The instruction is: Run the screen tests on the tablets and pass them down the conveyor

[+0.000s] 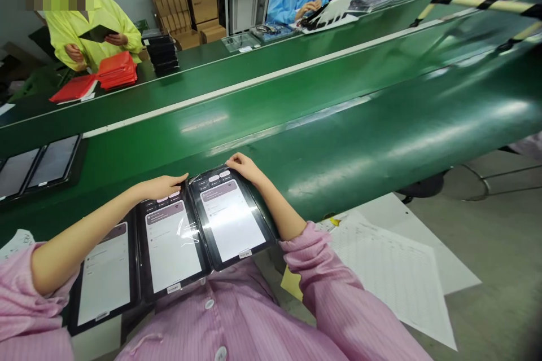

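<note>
Green surface [322,146] leaves room ahead; three tablets [173,254] block its near edge.

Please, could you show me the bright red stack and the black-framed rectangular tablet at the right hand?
Bright red stack [117,71], head view: layered side.
Black-framed rectangular tablet [232,220], head view: lit screen.

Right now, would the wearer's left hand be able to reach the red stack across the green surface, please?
Probably not: the red stack lies on the far side, a wide stretch of green surface in between, and the left hand is at the top edge of the middle near tablet.
</note>
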### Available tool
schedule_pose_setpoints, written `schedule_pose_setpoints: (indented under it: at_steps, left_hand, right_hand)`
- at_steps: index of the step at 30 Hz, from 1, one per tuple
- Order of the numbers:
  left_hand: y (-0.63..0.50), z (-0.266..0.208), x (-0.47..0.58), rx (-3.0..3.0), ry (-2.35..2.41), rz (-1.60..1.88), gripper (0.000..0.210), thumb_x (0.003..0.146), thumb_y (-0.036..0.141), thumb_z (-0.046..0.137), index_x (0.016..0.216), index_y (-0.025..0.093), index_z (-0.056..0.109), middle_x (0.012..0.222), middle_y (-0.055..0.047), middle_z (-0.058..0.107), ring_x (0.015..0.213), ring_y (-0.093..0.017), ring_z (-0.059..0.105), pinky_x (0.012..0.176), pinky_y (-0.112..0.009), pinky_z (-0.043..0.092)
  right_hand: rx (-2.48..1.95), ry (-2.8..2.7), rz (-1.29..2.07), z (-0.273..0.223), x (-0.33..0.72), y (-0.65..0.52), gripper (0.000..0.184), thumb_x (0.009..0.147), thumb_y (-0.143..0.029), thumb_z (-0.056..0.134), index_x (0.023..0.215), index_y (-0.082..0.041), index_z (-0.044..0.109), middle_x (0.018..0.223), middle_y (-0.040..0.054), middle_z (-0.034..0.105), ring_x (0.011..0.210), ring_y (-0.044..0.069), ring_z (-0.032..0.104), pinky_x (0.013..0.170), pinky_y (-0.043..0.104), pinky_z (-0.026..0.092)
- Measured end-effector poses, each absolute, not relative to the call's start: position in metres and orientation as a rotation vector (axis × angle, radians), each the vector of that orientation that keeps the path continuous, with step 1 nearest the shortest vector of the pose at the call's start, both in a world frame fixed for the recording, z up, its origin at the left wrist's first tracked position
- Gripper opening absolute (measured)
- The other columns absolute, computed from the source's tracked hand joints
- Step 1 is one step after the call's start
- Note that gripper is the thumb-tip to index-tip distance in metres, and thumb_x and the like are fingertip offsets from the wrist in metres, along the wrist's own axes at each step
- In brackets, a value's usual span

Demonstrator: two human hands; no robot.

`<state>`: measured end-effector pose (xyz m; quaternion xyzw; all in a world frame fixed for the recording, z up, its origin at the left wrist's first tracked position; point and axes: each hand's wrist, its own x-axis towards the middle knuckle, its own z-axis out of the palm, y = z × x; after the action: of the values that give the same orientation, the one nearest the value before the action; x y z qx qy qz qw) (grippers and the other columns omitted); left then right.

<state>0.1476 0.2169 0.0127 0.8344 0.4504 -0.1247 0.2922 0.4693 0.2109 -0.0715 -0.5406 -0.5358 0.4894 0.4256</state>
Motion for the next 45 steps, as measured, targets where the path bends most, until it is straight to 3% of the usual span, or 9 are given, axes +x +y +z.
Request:
schedule_pose_setpoints:
  at_steps: [7, 11, 15, 23, 28, 32, 35, 38, 45]
  left_hand:
    - [0.212, 0.023, 0.135, 2.181, 1.190, -0.484, 0.074, 0.095, 0.042, 0.043, 0.162, 0.019, 0.022, 0.163, -0.007, 0.033, 0.143, -0.026, 0.046, 0.115, -0.036, 0.039]
    - [0.208, 0.037, 0.081, 2.104, 1.333, -0.470, 0.067, 0.096, 0.050, 0.039, 0.157, 0.022, 0.038, 0.161, -0.003, 0.037, 0.147, -0.024, 0.041, 0.119, -0.034, 0.034]
    - [0.190, 0.051, 0.012, 1.993, 1.453, -0.530, 0.066, 0.088, 0.058, 0.048, 0.139, 0.018, 0.062, 0.145, -0.007, 0.059, 0.132, -0.027, 0.058, 0.111, -0.033, 0.044]
    - [0.160, 0.037, -0.007, 2.058, 1.546, -0.347, 0.063, 0.090, 0.056, 0.047, 0.142, 0.024, 0.060, 0.143, -0.005, 0.061, 0.129, -0.028, 0.060, 0.109, -0.035, 0.044]
    - [0.095, 0.034, -0.032, 2.200, 1.791, 0.146, 0.060, 0.102, 0.052, 0.027, 0.147, 0.023, 0.053, 0.148, -0.009, 0.058, 0.137, -0.028, 0.052, 0.121, -0.054, 0.028]
    - [0.005, 0.008, -0.062, 2.434, 1.541, 0.640, 0.048, 0.106, 0.043, 0.029, 0.123, 0.027, 0.071, 0.118, -0.004, 0.076, 0.113, -0.022, 0.066, 0.118, -0.048, 0.032]
    - [-0.031, -0.015, -0.071, 2.539, 1.308, 0.597, 0.048, 0.106, 0.051, 0.031, 0.124, 0.031, 0.071, 0.112, -0.002, 0.077, 0.110, -0.024, 0.065, 0.116, -0.049, 0.029]
    - [-0.013, -0.021, -0.065, 2.594, 1.270, 0.418, 0.048, 0.105, 0.053, 0.031, 0.128, 0.035, 0.069, 0.116, -0.001, 0.076, 0.113, -0.027, 0.062, 0.117, -0.055, 0.020]
    - [0.074, 0.021, -0.038, 2.534, 1.933, 0.494, 0.048, 0.103, 0.041, 0.032, 0.135, 0.027, 0.065, 0.126, -0.009, 0.072, 0.126, -0.036, 0.052, 0.112, -0.069, 0.009]
  right_hand:
    - [-1.321, -1.279, 1.217, -0.081, 0.466, 0.210, 0.082, 0.052, -0.046, 0.083, 0.112, -0.026, 0.032, 0.093, -0.0015, 0.062, 0.080, 0.018, 0.059, 0.085, 0.039, 0.051]
    - [-1.291, -1.249, 1.256, -0.082, 0.477, 0.213, 0.078, 0.061, -0.056, 0.078, 0.114, -0.027, 0.029, 0.095, 0.0002, 0.065, 0.085, 0.020, 0.063, 0.089, 0.041, 0.052]
    - [-1.275, -1.245, 1.279, -0.084, 0.480, 0.216, 0.076, 0.061, -0.058, 0.078, 0.112, -0.028, 0.030, 0.096, 0.0013, 0.067, 0.090, 0.022, 0.064, 0.090, 0.041, 0.052]
    - [-1.275, -1.277, 1.242, -0.079, 0.474, 0.216, 0.072, 0.063, -0.063, 0.075, 0.114, -0.028, 0.038, 0.103, 0.0042, 0.065, 0.099, 0.024, 0.063, 0.093, 0.043, 0.051]
    - [-1.471, -1.682, 0.731, -0.057, 0.484, 0.153, 0.056, 0.088, -0.066, 0.049, 0.127, -0.027, 0.054, 0.127, 0.0138, 0.059, 0.122, 0.033, 0.053, 0.107, 0.060, 0.038]
    - [-1.536, -2.206, 0.305, -0.041, 0.461, 0.043, 0.056, 0.098, -0.062, 0.043, 0.147, -0.036, 0.051, 0.149, 0.0182, 0.045, 0.135, 0.041, 0.041, 0.105, 0.067, 0.034]
    - [-1.411, -2.547, 0.068, -0.034, 0.423, -0.011, 0.072, 0.088, -0.074, 0.055, 0.153, -0.044, 0.043, 0.157, 0.0198, 0.039, 0.138, 0.048, 0.039, 0.104, 0.072, 0.028]
    - [-1.470, -2.704, 0.033, -0.024, 0.385, -0.005, 0.082, 0.079, -0.078, 0.064, 0.152, -0.046, 0.044, 0.153, 0.0218, 0.045, 0.131, 0.050, 0.045, 0.102, 0.072, 0.028]
    - [-1.841, -2.564, 0.001, 0.023, 0.349, 0.099, 0.067, 0.095, -0.069, 0.048, 0.155, -0.040, 0.042, 0.153, 0.0229, 0.044, 0.135, 0.046, 0.041, 0.107, 0.069, 0.024]
